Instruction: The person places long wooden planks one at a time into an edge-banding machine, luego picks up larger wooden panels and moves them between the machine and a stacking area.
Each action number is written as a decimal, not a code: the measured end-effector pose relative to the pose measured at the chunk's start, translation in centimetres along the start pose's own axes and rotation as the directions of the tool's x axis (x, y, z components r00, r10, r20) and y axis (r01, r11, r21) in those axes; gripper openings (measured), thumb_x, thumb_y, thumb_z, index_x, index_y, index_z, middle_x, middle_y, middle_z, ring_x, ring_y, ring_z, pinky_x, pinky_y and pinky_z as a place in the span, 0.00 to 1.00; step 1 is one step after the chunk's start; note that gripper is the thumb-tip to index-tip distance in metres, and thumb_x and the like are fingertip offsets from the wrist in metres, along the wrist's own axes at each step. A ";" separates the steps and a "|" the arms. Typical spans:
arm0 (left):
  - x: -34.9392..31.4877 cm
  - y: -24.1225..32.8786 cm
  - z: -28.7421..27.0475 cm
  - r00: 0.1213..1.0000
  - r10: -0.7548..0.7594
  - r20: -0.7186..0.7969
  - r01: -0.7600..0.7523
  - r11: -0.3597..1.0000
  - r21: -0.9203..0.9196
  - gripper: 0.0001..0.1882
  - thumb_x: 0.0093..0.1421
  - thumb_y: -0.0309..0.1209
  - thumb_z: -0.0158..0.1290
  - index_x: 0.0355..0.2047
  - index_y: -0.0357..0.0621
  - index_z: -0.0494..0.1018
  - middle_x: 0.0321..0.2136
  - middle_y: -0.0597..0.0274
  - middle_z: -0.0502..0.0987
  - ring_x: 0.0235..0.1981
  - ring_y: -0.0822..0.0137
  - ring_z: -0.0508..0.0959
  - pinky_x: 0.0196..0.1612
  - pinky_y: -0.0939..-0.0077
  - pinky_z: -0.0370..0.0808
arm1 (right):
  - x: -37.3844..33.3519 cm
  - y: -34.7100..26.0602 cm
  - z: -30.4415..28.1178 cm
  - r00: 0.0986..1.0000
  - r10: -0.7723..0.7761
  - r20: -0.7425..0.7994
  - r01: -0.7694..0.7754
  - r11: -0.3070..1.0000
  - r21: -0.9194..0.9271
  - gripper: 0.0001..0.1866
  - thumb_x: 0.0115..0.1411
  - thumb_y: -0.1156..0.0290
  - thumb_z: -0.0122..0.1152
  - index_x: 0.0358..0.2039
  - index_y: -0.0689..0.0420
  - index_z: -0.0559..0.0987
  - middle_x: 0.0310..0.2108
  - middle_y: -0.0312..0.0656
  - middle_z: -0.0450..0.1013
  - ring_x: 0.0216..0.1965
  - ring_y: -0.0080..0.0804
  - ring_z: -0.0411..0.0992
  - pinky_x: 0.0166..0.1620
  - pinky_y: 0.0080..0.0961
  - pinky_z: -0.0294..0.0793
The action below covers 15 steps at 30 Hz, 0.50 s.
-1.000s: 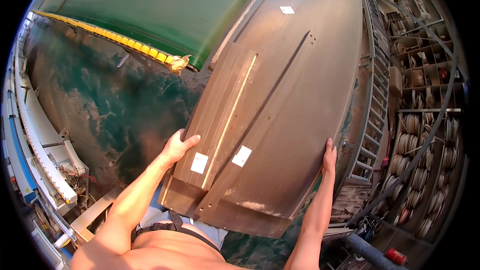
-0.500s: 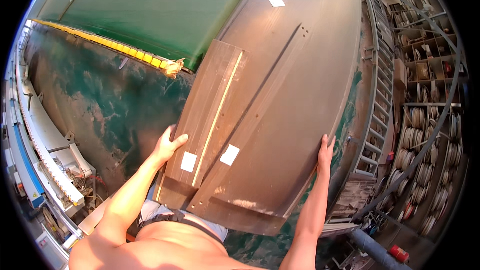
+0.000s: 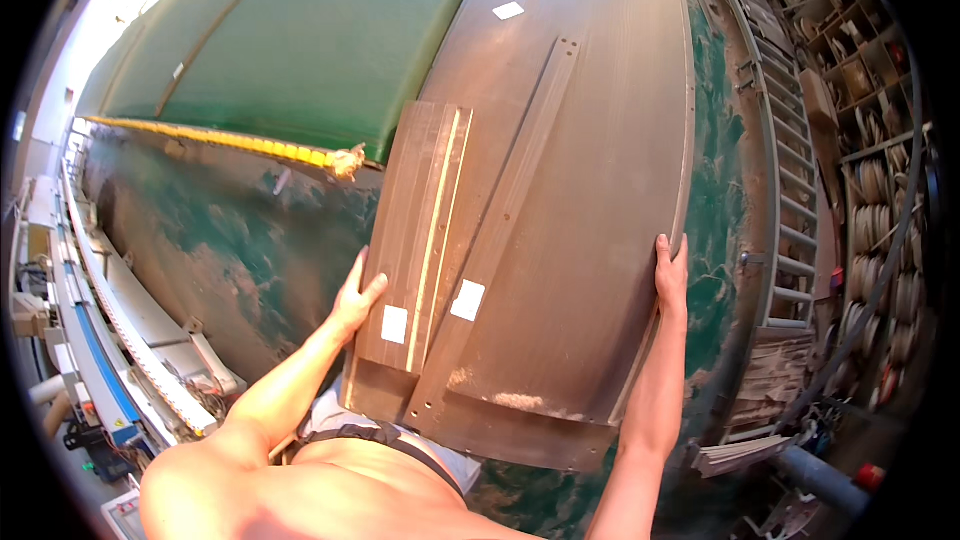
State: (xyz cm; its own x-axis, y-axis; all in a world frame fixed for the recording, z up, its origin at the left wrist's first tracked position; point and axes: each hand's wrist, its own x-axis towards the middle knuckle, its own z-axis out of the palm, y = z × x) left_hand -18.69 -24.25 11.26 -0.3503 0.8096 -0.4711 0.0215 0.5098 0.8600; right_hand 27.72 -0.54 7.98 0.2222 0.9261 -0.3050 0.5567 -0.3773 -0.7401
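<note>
A long stack of dark brown boards (image 3: 590,210) extends from my waist toward the far side. Narrower boards (image 3: 412,190) with pale edges lie along its left side, and a slim strip with small holes (image 3: 520,180) rests slantwise on top. White labels (image 3: 468,300) are stuck on several pieces. My left hand (image 3: 360,295) grips the left edge of the narrow boards, thumb uppermost. On the opposite side my right hand (image 3: 673,275) holds the large board's right edge. The fingers under both edges are partly hidden.
A green surface with a yellow-edged border (image 3: 250,145) is at the far left. Along the left runs a machine rail (image 3: 130,370). To the right stand a metal roller track (image 3: 790,180) and shelves with rolls of edging (image 3: 872,230). Worn green floor (image 3: 715,170) shows beside the stack.
The view has shifted, so the stack's near end and both hands appear farther right. A second pale edge now shows along the narrow boards. Both hands remain on the sides.
</note>
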 end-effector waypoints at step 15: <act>-1.1 -1.3 -0.6 0.999 -0.025 -0.027 0.025 0.999 -0.023 0.40 0.59 0.47 0.58 0.65 0.39 0.56 0.57 0.53 0.69 0.58 0.64 0.69 0.60 0.70 0.64 | 0.7 1.6 0.8 0.971 -0.071 -0.226 -0.024 0.919 -0.394 0.45 0.61 0.38 0.48 0.65 0.64 0.57 0.66 0.58 0.52 0.69 0.52 0.48 0.67 0.43 0.49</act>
State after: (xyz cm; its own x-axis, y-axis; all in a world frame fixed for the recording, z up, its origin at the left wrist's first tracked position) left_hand -18.86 -25.97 10.77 -0.3761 0.7882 -0.4870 -0.0090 0.5225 0.8526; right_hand 28.12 -0.46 6.14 0.3575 0.9277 -0.1079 0.8213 -0.3672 -0.4367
